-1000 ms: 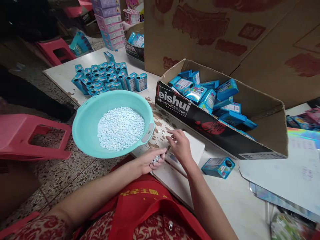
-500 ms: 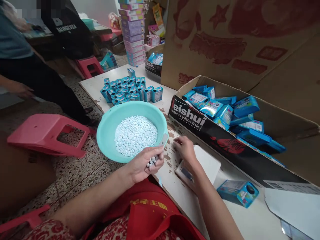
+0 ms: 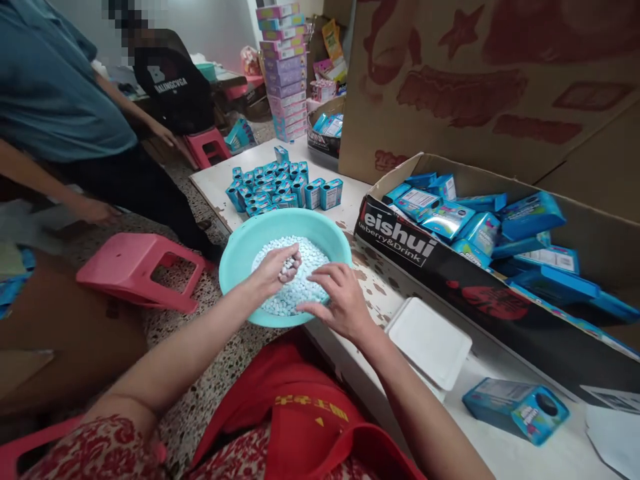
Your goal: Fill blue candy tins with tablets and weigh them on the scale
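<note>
A turquoise basin (image 3: 233, 267) holds a heap of small pale tablet candies (image 3: 287, 303). Over the heap, my left hand (image 3: 273, 273) is closed round a handful of the candies, some showing between its fingers. At the basin's right side, my right hand (image 3: 345, 300) hangs above the candies, thumb and fingers apart, with nothing visible in it. To the right of that hand a white flat-topped device, which looks like a small scale (image 3: 433, 340), sits on the table. A blue candy box (image 3: 517, 407) with a dark round opening lies beyond it.
Several small blue boxes (image 3: 280, 183) stand grouped behind the basin. An open carton (image 3: 400, 233) full of blue packs lines the table's right side. A person in a blue shirt (image 3: 55, 87) stands at left near a pink stool (image 3: 120, 267). Stacked pastel boxes (image 3: 285, 73) rise behind.
My right hand has left the table beside the scale and come over the basin, its fingers spreading. My left hand has moved inward over the candies. The view has shifted left.
</note>
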